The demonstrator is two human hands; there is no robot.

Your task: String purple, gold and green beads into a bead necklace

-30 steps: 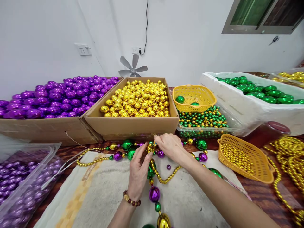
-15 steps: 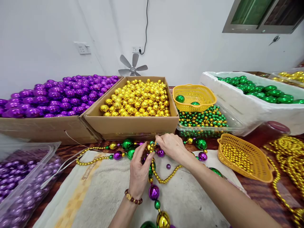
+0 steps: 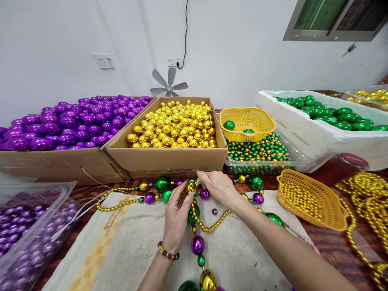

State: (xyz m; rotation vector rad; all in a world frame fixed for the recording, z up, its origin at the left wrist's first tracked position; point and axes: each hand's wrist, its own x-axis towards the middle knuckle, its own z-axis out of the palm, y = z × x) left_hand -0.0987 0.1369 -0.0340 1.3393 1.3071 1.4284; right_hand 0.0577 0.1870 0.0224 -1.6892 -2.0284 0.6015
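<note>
My left hand (image 3: 177, 212), with a beaded bracelet (image 3: 167, 251) on its wrist, curls its thumb and fingers around the cluster of small gold beads where strands of a bead garland (image 3: 197, 244) meet. Close by on the right, my right hand (image 3: 218, 186) is closed in a pinch at the same cluster. A bit of light blue shows at its fingertips; what it belongs to is hidden. The garland carries purple, green and gold balls, and one strand runs down towards me. A loop of small gold beads (image 3: 209, 229) hangs below the hands.
A grey-white cloth (image 3: 136, 242) covers the table, with a loose purple bead (image 3: 214, 211) on it. Behind stand cardboard boxes of purple balls (image 3: 69, 121) and gold balls (image 3: 174, 125). Yellow baskets (image 3: 330, 214), a foam box (image 3: 303, 133) and gold bead strings (image 3: 370, 198) lie to the right.
Both hands stay at the bead cluster with only slight finger movement. My left thumb has shifted a little, and more of the green ball below it shows.
</note>
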